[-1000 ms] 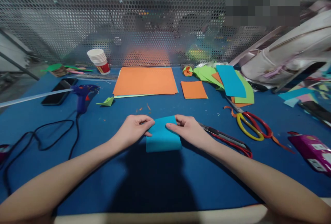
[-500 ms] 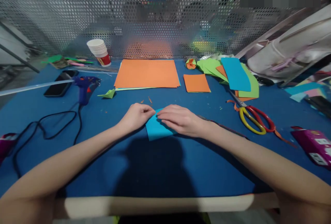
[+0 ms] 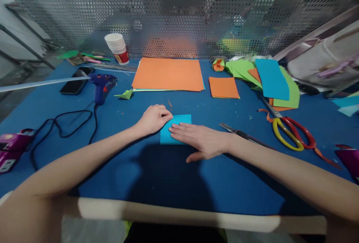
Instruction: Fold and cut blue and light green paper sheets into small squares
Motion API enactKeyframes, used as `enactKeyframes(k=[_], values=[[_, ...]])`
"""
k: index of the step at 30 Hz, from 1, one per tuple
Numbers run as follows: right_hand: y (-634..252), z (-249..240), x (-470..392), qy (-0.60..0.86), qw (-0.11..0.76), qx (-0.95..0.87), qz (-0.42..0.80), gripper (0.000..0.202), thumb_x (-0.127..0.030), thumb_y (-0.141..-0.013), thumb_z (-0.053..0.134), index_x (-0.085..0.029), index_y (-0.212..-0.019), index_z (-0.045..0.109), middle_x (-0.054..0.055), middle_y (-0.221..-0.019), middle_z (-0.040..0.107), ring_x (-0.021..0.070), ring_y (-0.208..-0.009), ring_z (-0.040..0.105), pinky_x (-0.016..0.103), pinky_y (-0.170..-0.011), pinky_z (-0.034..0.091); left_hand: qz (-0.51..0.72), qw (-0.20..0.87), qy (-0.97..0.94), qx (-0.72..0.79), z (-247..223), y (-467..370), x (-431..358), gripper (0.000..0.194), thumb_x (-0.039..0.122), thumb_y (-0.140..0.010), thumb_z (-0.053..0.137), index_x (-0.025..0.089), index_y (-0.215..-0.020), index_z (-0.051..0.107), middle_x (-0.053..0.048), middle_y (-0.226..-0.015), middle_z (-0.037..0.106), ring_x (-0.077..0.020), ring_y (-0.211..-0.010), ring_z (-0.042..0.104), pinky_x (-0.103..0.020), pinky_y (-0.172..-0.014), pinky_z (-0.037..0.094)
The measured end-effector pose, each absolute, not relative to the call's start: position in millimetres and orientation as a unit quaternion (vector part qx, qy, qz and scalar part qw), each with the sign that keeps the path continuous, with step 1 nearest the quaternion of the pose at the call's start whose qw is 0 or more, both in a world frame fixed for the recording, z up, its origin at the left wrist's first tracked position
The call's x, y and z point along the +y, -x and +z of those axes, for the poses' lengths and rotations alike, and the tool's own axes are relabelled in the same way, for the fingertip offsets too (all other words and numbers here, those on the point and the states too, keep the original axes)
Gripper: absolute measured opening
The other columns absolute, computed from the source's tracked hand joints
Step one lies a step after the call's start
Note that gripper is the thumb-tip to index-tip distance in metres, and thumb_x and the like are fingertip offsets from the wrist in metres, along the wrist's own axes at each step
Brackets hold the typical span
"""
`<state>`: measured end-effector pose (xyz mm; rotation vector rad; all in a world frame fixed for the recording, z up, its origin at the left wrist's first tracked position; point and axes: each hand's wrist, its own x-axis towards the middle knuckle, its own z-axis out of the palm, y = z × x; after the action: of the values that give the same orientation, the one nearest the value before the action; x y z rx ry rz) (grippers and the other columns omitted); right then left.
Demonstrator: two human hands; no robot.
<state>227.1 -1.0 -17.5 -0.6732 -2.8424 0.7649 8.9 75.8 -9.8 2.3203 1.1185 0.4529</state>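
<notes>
A small square of blue paper (image 3: 180, 119) lies on the blue tabletop in front of me. My left hand (image 3: 156, 119) has its fingers curled together, with thumb and fingertips pinching the paper at its upper left edge. Flat across the sheet's right part rests my right hand (image 3: 200, 138), fingers stretched out and thumb spread toward me, hiding that part of the paper. Just beyond the right wrist is a box cutter (image 3: 241, 134), partly covered by the forearm.
Orange sheets (image 3: 168, 74) and smaller orange squares (image 3: 223, 87) lie farther back. At right are scissors (image 3: 293, 132) and green and blue paper (image 3: 272, 78). A glue gun (image 3: 99, 88), its cord, a phone (image 3: 75, 82) and stacked paper cups (image 3: 117, 48) occupy the left.
My right hand has flattened and spread its thumb, sliding slightly down and right off the upper edge. The blue paper now lies squarer and flatter. The camera view has shifted.
</notes>
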Motion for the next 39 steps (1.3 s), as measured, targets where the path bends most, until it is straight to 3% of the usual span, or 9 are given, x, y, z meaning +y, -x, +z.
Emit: enactKeyframes(k=[10, 16, 22, 31, 39], values=[[-214, -19, 18, 0.184, 0.075, -0.946, 0.255, 0.081, -0.055, -0.089, 0.06, -0.009, -0.15, 0.035, 0.019, -0.154, 0.037, 0.0267, -0.149, 0.022, 0.046, -0.121, 0.021, 0.179, 0.268, -0.87, 0.374, -16, -4, 80, 0.025, 0.023, -0.086, 0.056, 0.02, -0.068, 0.074, -0.002, -0.069, 0.067, -0.0165, -0.072, 0.059, -0.034, -0.088, 0.043], [-212, -22, 1, 0.185, 0.07, -0.948, 0.248, 0.09, -0.062, -0.085, 0.058, -0.003, -0.149, 0.035, 0.024, -0.158, 0.026, 0.0304, -0.149, 0.018, 0.047, -0.122, 0.017, 0.173, 0.256, -0.876, 0.371, -17, -4, 80, 0.027, 0.024, -0.088, 0.054, 0.02, -0.071, 0.074, -0.002, -0.071, 0.067, -0.0162, -0.074, 0.058, -0.032, -0.084, 0.042], [-222, -16, -33, 0.206, 0.058, -0.941, 0.262, 0.092, -0.064, -0.084, 0.058, -0.001, -0.148, 0.036, 0.026, -0.155, 0.03, 0.0338, -0.148, 0.021, 0.051, -0.121, 0.02, 0.168, 0.246, -0.878, 0.376, -17, -4, 80, 0.023, 0.026, -0.089, 0.056, 0.021, -0.078, 0.076, -0.003, -0.076, 0.071, -0.0179, -0.078, 0.06, -0.033, -0.083, 0.041], [-215, -5, -18, 0.213, 0.075, -0.937, 0.267, 0.09, -0.064, -0.087, 0.055, -0.003, -0.149, 0.034, 0.026, -0.157, 0.025, 0.0343, -0.148, 0.022, 0.053, -0.12, 0.023, 0.171, 0.255, -0.882, 0.356, -19, -2, 82, 0.022, 0.023, -0.088, 0.056, 0.022, -0.078, 0.077, -0.002, -0.079, 0.072, -0.0179, -0.081, 0.064, -0.036, -0.095, 0.04], [-190, -24, -3, 0.139, 0.096, -0.962, 0.215, 0.085, -0.06, -0.092, 0.049, 0.004, -0.147, 0.035, 0.025, -0.155, 0.03, 0.0281, -0.149, 0.017, 0.042, -0.123, 0.015, 0.168, 0.253, -0.885, 0.352, -21, -1, 83, 0.022, 0.024, -0.088, 0.057, 0.02, -0.078, 0.076, -0.003, -0.081, 0.072, -0.0182, -0.084, 0.064, -0.036, -0.095, 0.04]])
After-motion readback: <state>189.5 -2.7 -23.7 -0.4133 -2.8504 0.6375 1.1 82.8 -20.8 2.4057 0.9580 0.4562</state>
